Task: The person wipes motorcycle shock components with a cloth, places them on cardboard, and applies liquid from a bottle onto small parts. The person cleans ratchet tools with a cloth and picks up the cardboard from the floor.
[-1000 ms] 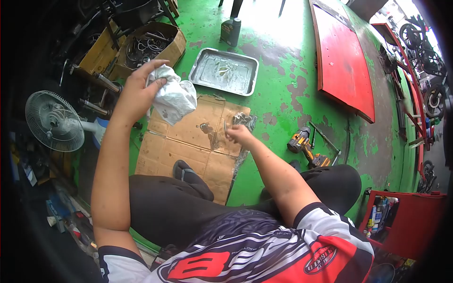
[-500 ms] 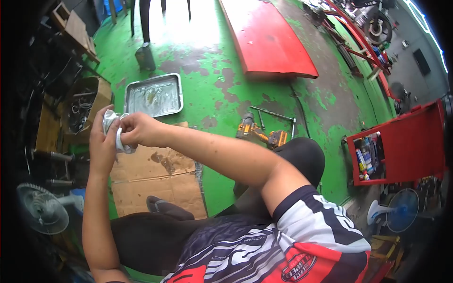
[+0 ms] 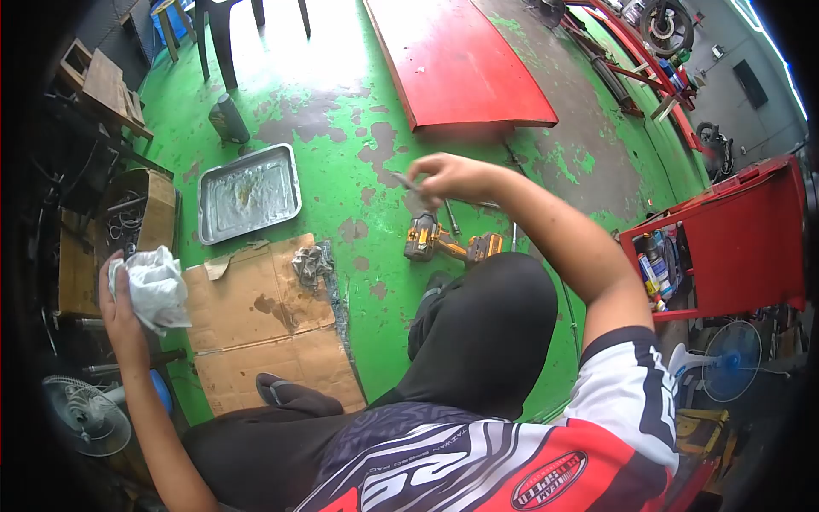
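My left hand (image 3: 124, 303) is closed on a crumpled white rag (image 3: 158, 288), held out at the left beside the flattened cardboard (image 3: 256, 316). Over on the right, my right hand (image 3: 450, 177) is raised with fingers pinched around a small grey metal piece (image 3: 403, 180); its exact kind is too small and blurred to tell. Below that hand, a black and orange cordless impact wrench (image 3: 448, 241) lies on the floor near my knee. A thin metal tool (image 3: 452, 218) lies just behind it. A dirty crumpled rag (image 3: 311, 266) rests on the cardboard's right edge.
A metal tray (image 3: 294, 192) with wet residue stands beyond the cardboard, near a dark can (image 3: 229, 119). A red panel (image 3: 469, 68) lies ahead. A red tool cart (image 3: 742, 239) is at right, a box of metal parts (image 3: 128, 222) at left, with fans (image 3: 85, 414) on both sides.
Both hands were together at the white rag; now they are apart. My right hand has moved right with the small metal piece, while my left hand keeps the rag, lower and further left.
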Tool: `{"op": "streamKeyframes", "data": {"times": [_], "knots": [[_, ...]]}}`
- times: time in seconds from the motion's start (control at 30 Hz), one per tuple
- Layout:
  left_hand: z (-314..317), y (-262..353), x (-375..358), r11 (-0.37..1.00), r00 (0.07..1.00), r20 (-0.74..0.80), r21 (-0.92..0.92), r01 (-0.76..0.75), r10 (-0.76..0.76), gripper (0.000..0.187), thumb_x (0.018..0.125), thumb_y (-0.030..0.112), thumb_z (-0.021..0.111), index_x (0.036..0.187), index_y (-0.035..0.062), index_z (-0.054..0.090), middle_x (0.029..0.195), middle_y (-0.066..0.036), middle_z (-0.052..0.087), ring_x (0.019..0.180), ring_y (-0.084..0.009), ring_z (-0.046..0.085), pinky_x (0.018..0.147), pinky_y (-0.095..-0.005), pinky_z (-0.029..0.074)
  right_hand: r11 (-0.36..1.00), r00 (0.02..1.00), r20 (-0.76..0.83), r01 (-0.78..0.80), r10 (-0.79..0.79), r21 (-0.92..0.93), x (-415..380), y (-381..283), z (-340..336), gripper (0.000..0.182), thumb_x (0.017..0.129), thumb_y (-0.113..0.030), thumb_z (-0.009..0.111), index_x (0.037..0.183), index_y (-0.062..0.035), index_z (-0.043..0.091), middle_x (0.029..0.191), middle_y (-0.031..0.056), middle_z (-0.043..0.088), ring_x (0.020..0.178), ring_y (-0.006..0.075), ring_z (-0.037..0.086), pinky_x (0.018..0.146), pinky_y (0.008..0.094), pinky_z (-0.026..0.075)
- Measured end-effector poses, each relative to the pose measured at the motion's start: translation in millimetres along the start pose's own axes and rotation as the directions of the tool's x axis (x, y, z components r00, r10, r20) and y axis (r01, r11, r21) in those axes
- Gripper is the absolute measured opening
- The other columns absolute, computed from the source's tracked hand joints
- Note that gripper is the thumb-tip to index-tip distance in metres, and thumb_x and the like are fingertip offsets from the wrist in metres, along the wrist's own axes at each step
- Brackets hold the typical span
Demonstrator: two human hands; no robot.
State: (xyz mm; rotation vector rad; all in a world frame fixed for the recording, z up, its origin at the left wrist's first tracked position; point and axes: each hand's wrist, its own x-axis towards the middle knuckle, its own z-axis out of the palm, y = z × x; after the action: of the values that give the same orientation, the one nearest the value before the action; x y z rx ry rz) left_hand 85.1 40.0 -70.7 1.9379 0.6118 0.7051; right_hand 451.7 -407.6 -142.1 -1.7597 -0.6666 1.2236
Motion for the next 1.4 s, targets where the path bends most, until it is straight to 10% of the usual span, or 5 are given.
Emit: {"op": "streamKeyframes", "data": {"times": [0.27,0.7,1.03,1.2,1.4], "knots": [[-10.9,-11.4,-20.8,0.948,0.947,-0.122,-0.154,0.277,-0.297,0.04,0.108,0.037,0.049,0.124,0.0019,0.058,0.116,-0.005,0.059,0.107,-0.0135,0.057,0.094,-0.0292,0.046,0.687,0.925,-0.349,0.156,0.15,0.71,-29.2,232.9,-48.8,0.035,0.091,-0.016,0.056,0.125,-0.0127,0.054,0.088,0.002,0.06,0.077,0.0194,0.062,0.073,0.0409,0.056],[84.9,36.5,-53.6,0.939,0.952,0.118,-0.172,0.298,-0.281,0.035,0.102,0.029,0.057,0.126,0.0036,0.052,0.111,-0.006,0.058,0.102,-0.0137,0.057,0.092,-0.0297,0.047,0.556,0.595,-0.687,-0.765,0.417,-0.325,49.6,295.9,-26.8,0.05,0.077,-0.048,0.074,0.105,-0.007,0.076,0.111,0.0173,0.073,0.106,0.033,0.069,0.094,0.0434,0.054],[207.6,28.7,-28.7,0.605,0.865,0.387,-0.619,0.501,-0.32,0.051,0.093,0.016,0.041,0.142,0.0012,0.047,0.133,-0.017,0.057,0.12,-0.0275,0.058,0.106,-0.0404,0.046,0.959,0.865,-0.462,-0.268,0.196,-0.095,-6.8,118.3,-38.2,0.046,0.092,-0.042,0.065,0.095,0.0026,0.073,0.081,0.0111,0.069,0.073,0.021,0.06,0.072,0.0366,0.049],[269.5,58.8,-35.8,0.178,0.905,0.422,-0.888,0.424,-0.055,0.052,0.096,0.022,0.035,0.141,-0.0021,0.045,0.142,-0.018,0.051,0.13,-0.0288,0.051,0.114,-0.044,0.039,0.835,0.799,-0.344,0.324,-0.493,-0.445,-37.9,-63.9,23.8,0.036,0.103,-0.032,0.055,0.098,0.0026,0.062,0.078,0.0067,0.058,0.071,0.0162,0.052,0.066,0.0348,0.045],[279.7,98.7,-55.0,0.013,0.911,0.342,-0.937,0.349,0.229,0.045,0.105,0.026,0.037,0.141,0.0003,0.045,0.137,-0.012,0.055,0.128,-0.0234,0.052,0.11,-0.0398,0.04,0.592,0.766,-0.256,0.194,-0.589,-0.782,-15.8,-145.1,105.5,0.036,0.096,-0.034,0.056,0.092,0.0015,0.062,0.088,0.0276,0.066,0.089,0.0451,0.064,0.079,0.0536,0.049]]}}
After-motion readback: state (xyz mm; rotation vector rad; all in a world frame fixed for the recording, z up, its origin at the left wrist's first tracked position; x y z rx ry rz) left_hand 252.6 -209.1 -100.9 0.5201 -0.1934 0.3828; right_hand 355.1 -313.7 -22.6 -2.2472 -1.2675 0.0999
